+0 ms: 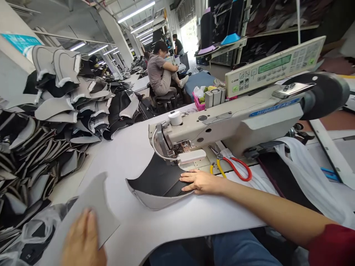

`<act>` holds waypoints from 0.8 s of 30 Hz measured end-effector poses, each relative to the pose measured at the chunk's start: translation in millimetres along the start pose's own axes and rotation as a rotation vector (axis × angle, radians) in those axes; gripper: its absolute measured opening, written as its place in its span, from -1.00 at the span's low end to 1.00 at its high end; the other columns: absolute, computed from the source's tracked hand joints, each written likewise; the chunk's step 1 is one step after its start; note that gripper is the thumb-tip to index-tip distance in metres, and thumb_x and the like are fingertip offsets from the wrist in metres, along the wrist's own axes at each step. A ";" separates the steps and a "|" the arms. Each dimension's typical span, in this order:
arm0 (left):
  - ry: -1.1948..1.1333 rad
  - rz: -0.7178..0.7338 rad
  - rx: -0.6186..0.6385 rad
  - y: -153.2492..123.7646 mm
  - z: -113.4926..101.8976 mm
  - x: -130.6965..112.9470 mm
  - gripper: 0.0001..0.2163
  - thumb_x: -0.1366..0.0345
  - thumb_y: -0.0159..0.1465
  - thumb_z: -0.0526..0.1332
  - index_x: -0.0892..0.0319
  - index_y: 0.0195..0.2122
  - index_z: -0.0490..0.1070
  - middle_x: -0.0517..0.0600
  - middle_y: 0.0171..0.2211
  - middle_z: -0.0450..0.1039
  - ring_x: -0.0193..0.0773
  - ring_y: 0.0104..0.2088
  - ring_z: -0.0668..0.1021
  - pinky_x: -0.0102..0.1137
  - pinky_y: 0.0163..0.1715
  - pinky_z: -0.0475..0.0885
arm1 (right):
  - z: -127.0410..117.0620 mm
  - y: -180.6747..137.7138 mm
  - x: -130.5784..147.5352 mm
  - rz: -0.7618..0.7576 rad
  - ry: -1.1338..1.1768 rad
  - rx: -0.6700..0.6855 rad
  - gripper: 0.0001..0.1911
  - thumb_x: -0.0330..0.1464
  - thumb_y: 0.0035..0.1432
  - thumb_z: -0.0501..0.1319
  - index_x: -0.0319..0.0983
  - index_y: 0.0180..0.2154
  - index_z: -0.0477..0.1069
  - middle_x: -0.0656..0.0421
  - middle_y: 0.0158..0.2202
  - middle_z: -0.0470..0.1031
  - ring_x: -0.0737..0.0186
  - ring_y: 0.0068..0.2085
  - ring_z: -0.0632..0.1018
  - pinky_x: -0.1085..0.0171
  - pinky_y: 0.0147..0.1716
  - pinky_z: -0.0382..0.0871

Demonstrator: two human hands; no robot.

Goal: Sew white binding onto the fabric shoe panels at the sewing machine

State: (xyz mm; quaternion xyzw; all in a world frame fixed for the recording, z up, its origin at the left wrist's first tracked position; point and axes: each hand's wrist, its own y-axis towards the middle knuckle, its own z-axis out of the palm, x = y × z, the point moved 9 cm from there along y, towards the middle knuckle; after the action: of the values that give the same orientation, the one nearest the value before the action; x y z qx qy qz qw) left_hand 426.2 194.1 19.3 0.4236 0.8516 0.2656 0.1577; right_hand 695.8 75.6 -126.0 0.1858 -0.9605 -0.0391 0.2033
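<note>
My right hand lies on a black panel with a pale grey back edge, fingers spread and pressing it to the table. A stitched seam runs across that panel, and its far end sits under the head of the sewing machine. At the lower left, my left hand is smeared by motion, its fingers together on the face of a flat grey panel. My left thumb is hidden, and the grey panel looks held. Red-and-yellow-handled scissors lie beside the machine, just beyond my right wrist.
Stacked grey and black panels crowd the left side. Clear plastic wrap lies at the lower left. A control panel stands behind the machine. Farther back, a seated person works near a pink basket.
</note>
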 end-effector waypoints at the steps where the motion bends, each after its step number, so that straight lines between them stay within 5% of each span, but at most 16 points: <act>1: 0.082 0.092 0.027 19.4 14.5 -32.1 -0.45 0.38 0.12 -0.07 0.09 0.18 -0.03 0.08 0.11 0.17 -0.01 0.14 0.18 -0.03 0.08 0.14 | 0.4 0.1 -0.9 0.002 -0.005 -0.020 -0.60 -0.43 0.09 0.08 -0.05 0.00 0.29 0.12 0.14 0.13 0.12 0.15 0.12 0.10 -0.07 0.04; 5: 0.352 0.224 0.380 62.8 115.0 -132.3 -0.53 0.55 0.14 -0.21 0.29 0.06 0.20 0.24 0.01 0.28 0.00 -0.02 0.37 -0.09 -0.14 0.34 | -1.5 -1.6 -6.1 0.011 0.023 -0.094 -0.61 -0.42 0.07 0.09 -0.04 -0.02 0.30 0.15 0.12 0.18 0.12 0.13 0.16 0.13 -0.13 0.05; 10: 0.338 0.274 0.796 66.8 206.4 -172.7 -0.62 0.54 0.17 -0.17 0.30 -0.10 0.33 0.18 -0.29 0.43 -0.08 -0.24 0.46 -0.21 -0.26 0.34 | -3.3 -2.5 -19.9 0.069 0.089 -0.090 -0.59 -0.50 -0.01 0.12 -0.16 -0.07 0.34 0.17 0.03 0.30 0.21 0.08 0.23 0.23 -0.24 0.09; 17: 0.129 0.072 0.960 59.4 241.2 -162.9 -0.75 0.41 0.11 0.04 0.17 -0.17 0.32 0.05 -0.24 0.43 -0.18 -0.22 0.47 -0.36 -0.25 0.30 | -11.7 -2.1 -17.5 0.029 0.071 -0.187 -0.72 -0.50 0.04 0.10 -0.21 -0.16 0.39 0.10 -0.07 0.38 0.23 -0.02 0.31 0.27 -0.28 0.08; 24: 0.136 0.210 0.571 59.3 228.3 -180.9 -0.83 0.43 0.14 0.03 0.19 -0.38 0.40 0.09 -0.33 0.37 -0.13 -0.22 0.40 -0.31 -0.26 0.30 | -13.1 -2.2 -17.5 0.037 0.020 -0.209 -0.79 -0.52 0.11 0.05 -0.22 -0.27 0.42 0.12 -0.27 0.44 0.27 -0.14 0.34 0.28 -0.25 0.07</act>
State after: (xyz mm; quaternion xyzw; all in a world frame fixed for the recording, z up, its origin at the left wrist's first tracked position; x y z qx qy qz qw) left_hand 683.6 150.9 -122.8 0.5176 0.8520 0.0584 -0.0533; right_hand 716.7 80.1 -120.9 0.1463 -0.9525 -0.1333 0.2316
